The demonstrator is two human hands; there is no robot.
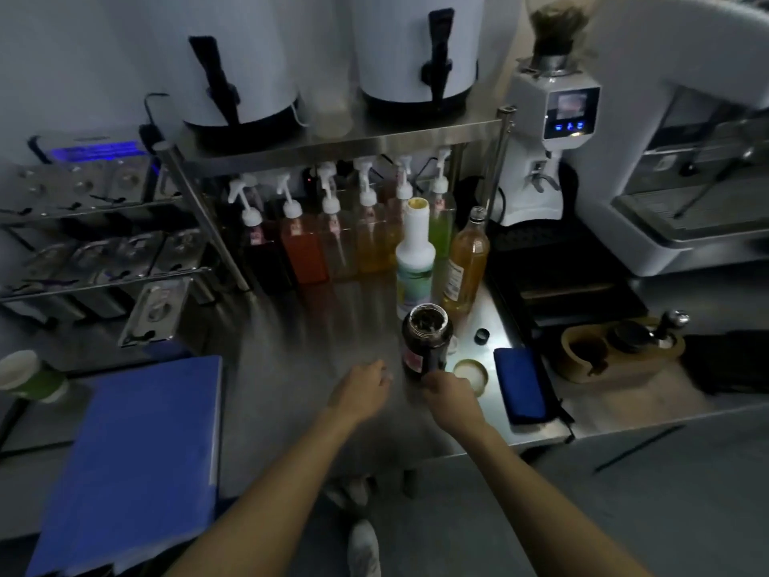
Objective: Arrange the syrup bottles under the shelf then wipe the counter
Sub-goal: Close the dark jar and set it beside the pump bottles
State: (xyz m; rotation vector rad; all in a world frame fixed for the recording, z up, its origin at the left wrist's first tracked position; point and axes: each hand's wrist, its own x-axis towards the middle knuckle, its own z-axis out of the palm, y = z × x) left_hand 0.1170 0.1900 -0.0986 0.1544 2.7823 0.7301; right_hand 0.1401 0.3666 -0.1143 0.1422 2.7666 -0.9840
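Two hands: we reach both over the steel counter [316, 326], seen from the head camera.
Right hand [451, 393]: at 5 o'clock of the dark jar [426, 345], fingers wrapped on its lower side, grasping it.
Left hand [362, 389]: at 7 o'clock of the jar, just beside it, fingers loosely curled and blurred; we cannot tell whether it holds anything.
Jar: lid off, dark contents showing, upright near the counter's front edge.
White bottle [416, 260]: open top, standing at 12 o'clock of the jar, in front of the shelf [345, 139].
Amber bottle [466, 264]: just beside the white bottle at its 3 o'clock, tilted slightly in the wide-angle view.
Pump bottles [333, 239]: a row under the shelf, at 11 o'clock of the jar, coloured dark, red, pale, yellow and green, white pumps up.
Black cap [482, 336]: loose on the counter at 3 o'clock of the jar.
Round lid [472, 374]: lying flat at 4 o'clock of the jar, just beside our right hand.
Blue cloth [520, 385]: folded, at 3 o'clock of the lid.
Dispensers [328, 56]: two white ones on top of the shelf.
Grinder [549, 139]: at 3 o'clock of the shelf.
Blue folder [137, 451]: at 9 o'clock of our left forearm.
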